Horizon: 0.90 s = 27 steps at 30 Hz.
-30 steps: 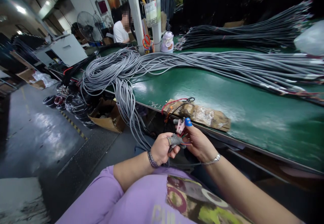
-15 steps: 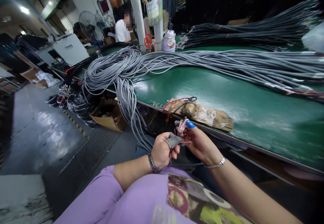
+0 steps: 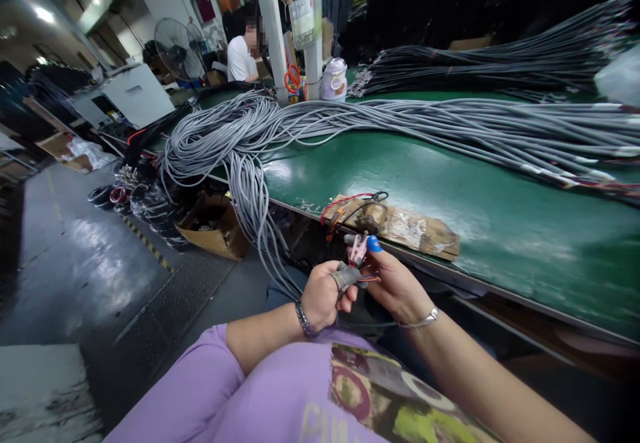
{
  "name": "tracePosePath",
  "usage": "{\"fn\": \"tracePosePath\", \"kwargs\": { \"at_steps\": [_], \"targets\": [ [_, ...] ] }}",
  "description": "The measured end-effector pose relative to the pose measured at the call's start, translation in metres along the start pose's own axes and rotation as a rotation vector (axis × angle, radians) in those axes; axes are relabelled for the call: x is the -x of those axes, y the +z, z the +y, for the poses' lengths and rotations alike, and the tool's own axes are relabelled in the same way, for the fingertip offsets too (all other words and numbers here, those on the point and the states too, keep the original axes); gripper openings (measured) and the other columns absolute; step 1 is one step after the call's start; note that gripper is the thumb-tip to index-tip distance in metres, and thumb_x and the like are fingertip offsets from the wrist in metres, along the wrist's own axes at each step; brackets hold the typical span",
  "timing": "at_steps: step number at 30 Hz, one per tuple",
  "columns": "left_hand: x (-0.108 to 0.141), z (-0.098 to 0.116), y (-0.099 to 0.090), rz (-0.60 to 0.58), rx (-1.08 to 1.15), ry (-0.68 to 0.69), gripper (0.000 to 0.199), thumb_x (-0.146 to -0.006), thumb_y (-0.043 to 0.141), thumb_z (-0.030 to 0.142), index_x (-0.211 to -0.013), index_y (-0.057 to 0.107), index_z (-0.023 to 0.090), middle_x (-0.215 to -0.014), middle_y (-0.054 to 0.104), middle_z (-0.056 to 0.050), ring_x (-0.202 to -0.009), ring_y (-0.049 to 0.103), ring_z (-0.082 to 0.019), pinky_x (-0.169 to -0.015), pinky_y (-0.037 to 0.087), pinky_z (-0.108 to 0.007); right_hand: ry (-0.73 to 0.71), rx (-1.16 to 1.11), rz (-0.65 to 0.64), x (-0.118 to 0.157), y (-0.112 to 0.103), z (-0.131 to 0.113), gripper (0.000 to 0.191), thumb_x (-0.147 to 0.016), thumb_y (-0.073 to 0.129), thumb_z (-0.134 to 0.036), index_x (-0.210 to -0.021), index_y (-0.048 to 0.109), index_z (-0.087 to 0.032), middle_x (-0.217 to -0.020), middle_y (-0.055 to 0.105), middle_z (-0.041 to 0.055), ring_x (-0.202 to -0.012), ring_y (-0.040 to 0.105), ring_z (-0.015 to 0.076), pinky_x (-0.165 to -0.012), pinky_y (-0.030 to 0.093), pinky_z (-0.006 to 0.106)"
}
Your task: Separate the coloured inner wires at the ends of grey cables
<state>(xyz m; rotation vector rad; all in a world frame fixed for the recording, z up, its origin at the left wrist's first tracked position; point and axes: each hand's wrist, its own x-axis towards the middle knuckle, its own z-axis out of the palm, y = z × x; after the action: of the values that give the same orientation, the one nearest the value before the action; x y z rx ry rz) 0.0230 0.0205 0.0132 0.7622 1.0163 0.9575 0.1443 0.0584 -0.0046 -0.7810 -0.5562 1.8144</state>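
Pink, at one o'clock from the left hand point(image 3: 323, 293): pinching a clip-like piece point(image 3: 358, 250) in the right hand point(image 3: 400, 287), with thumb point(image 3: 373, 243) straighter than half a second ago; clenching the left around wires point(image 3: 369, 278); apparently leaving work little advanced.

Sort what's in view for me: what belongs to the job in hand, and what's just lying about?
In the job:
- coloured wires, in the left hand
- pink clip-like piece, at the right hand
- grey cable bundle, probably

Apparently lying about:
- orange-handled scissors
- lilac container
- open cardboard box
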Motion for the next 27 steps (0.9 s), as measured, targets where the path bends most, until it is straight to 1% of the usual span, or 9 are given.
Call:
{"fn": "tracePosePath", "kwargs": {
  "at_steps": [4, 7, 10, 13, 15, 18, 20, 24, 27],
  "targets": [
    [0.003, 0.002, -0.001, 0.012, -0.014, 0.015, 0.034, -0.065, 0.068, 0.045, -0.062, 0.051, 0.016, -0.044, 0.052, 0.003, -0.028, 0.038, -0.005, -0.03, 0.019, -0.018, 0.026, -0.025, -0.02, 0.005, -0.003, -0.001, 0.041, -0.071, 0.066, -0.062, -0.074, 0.067, -0.021, -0.07, 0.065, 0.0009, -0.061, 0.055, 0.0136, -0.06, 0.045, 0.027],
    [0.006, 0.0, -0.006, 0.013, -0.048, 0.028, 0.035, -0.066, 0.068, 0.046, -0.062, 0.051, 0.016, -0.045, 0.053, 0.003, -0.028, 0.039, -0.005, -0.029, 0.02, -0.018, 0.137, 0.041, -0.106, 0.016, -0.008, -0.006, 0.047, -0.066, 0.066, -0.067, -0.076, 0.068, -0.021, -0.073, 0.065, 0.0025, -0.062, 0.056, 0.0146, -0.06, 0.046, 0.029],
    [0.009, -0.006, -0.012, -0.014, -0.128, 0.053, 0.037, -0.069, 0.067, 0.049, -0.066, 0.054, 0.015, -0.048, 0.055, 0.003, -0.03, 0.042, -0.005, -0.031, 0.024, -0.017, 0.19, 0.184, -0.166, 0.027, -0.013, -0.012, 0.041, -0.062, 0.077, -0.055, -0.077, 0.068, -0.019, -0.071, 0.064, 0.0022, -0.063, 0.057, 0.0146, -0.06, 0.046, 0.028],
    [0.01, -0.012, -0.016, -0.067, -0.217, 0.077, 0.039, -0.07, 0.066, 0.051, -0.065, 0.054, 0.014, -0.052, 0.057, 0.001, -0.035, 0.049, -0.007, -0.035, 0.033, -0.017, 0.144, 0.33, -0.162, 0.034, -0.014, -0.016, 0.033, -0.06, 0.083, -0.041, -0.075, 0.066, -0.017, -0.07, 0.063, 0.0006, -0.062, 0.056, 0.0127, -0.06, 0.044, 0.026],
    [0.01, -0.012, -0.017, -0.131, -0.261, 0.044, 0.039, -0.067, 0.069, 0.05, -0.065, 0.055, 0.014, -0.053, 0.058, 0.001, -0.038, 0.052, -0.009, -0.039, 0.039, -0.019, 0.097, 0.433, -0.16, 0.036, -0.012, -0.017, 0.032, -0.061, 0.082, -0.04, -0.073, 0.065, -0.016, -0.068, 0.063, 0.0001, -0.061, 0.055, 0.012, -0.06, 0.043, 0.026],
    [0.011, -0.008, -0.016, -0.197, -0.294, -0.006, 0.041, -0.064, 0.071, 0.052, -0.065, 0.056, 0.014, -0.052, 0.058, 0.0, -0.04, 0.055, -0.011, -0.041, 0.044, -0.022, 0.034, 0.548, -0.154, 0.039, -0.009, -0.017, 0.032, -0.064, 0.079, -0.043, -0.071, 0.064, -0.016, -0.065, 0.062, -0.0001, -0.06, 0.053, 0.0122, -0.06, 0.042, 0.026],
    [0.012, -0.005, -0.017, -0.184, -0.301, 0.016, 0.043, -0.066, 0.069, 0.054, -0.063, 0.055, 0.013, -0.053, 0.059, -0.001, -0.042, 0.056, -0.011, -0.042, 0.044, -0.022, 0.006, 0.568, -0.136, 0.04, -0.008, -0.015, 0.032, -0.067, 0.077, -0.045, -0.071, 0.062, -0.017, -0.064, 0.062, 0.0, -0.061, 0.053, 0.0131, -0.061, 0.043, 0.027],
    [0.014, -0.006, -0.018, -0.102, -0.266, 0.082, 0.044, -0.072, 0.064, 0.056, -0.062, 0.055, 0.013, -0.054, 0.06, -0.002, -0.043, 0.056, -0.011, -0.043, 0.043, -0.021, -0.034, 0.525, -0.071, 0.043, -0.007, -0.006, 0.031, -0.068, 0.075, -0.046, -0.07, 0.06, -0.018, -0.064, 0.061, -0.0009, -0.06, 0.053, 0.0135, -0.064, 0.043, 0.029],
    [0.013, -0.01, -0.018, -0.06, -0.197, 0.093, 0.042, -0.072, 0.065, 0.054, -0.065, 0.056, 0.013, -0.055, 0.06, -0.002, -0.041, 0.056, -0.011, -0.041, 0.041, -0.02, -0.038, 0.456, -0.011, 0.045, -0.005, 0.0, 0.031, -0.066, 0.076, -0.046, -0.071, 0.06, -0.019, -0.063, 0.061, -0.0004, -0.058, 0.052, 0.0138, -0.059, 0.042, 0.029]
  ]
}}
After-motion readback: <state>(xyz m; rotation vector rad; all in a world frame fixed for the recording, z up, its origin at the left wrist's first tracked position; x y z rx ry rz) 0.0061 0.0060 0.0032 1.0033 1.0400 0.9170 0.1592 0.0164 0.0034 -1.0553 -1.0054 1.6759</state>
